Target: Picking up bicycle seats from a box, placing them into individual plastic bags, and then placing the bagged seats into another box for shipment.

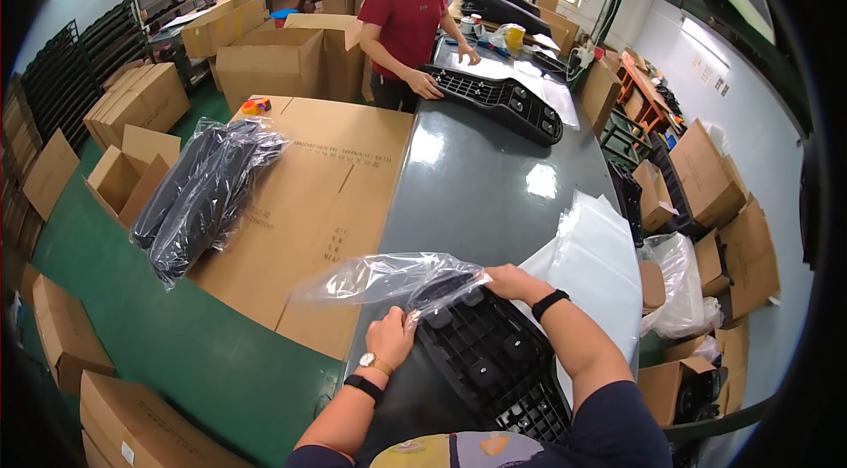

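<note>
A long black plastic panel (488,358) with a ribbed grid underside lies on the grey table (468,190) in front of me. A clear plastic bag (388,276) covers its far end and trails off to the left. My left hand (393,336) is closed on the bag's edge at the panel's left side. At the far right corner, my right hand (512,281) grips the bag's edge close to the panel. Some of my fingertips are hidden by the film and the hands themselves.
Bagged dark pads (207,190) rest on flat cardboard (326,177) at left. White plastic sheets (591,265) lie by my right arm. Across the table, a person in red (408,18) touches another black panel (503,102). Cardboard boxes (269,62) stand around.
</note>
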A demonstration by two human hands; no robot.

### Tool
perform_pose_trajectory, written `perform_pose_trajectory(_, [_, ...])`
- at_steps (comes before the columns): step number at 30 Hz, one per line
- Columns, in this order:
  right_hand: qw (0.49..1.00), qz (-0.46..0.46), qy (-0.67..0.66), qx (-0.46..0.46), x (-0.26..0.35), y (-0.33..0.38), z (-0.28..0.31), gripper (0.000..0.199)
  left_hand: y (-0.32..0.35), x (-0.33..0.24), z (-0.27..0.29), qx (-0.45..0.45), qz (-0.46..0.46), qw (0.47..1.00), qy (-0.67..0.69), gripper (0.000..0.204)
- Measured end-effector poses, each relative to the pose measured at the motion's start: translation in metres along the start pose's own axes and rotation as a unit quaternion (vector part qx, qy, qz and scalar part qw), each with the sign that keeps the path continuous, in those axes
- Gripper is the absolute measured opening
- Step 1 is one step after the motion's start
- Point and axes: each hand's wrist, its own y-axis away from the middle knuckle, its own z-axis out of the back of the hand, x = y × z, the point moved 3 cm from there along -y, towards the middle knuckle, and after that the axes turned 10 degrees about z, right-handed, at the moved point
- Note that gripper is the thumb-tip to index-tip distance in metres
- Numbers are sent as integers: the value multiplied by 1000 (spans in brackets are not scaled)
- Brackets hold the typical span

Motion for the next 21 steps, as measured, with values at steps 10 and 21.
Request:
perform_pose_trajectory(10, [993,-26,33,-106,14,22,-25,34,51,-29,17,23,-16,1000,12,30])
perform_pose_trajectory(21, [991,-71,23,-109,17,9,17,50,67,-71,49,-54,-118,989,-71,27])
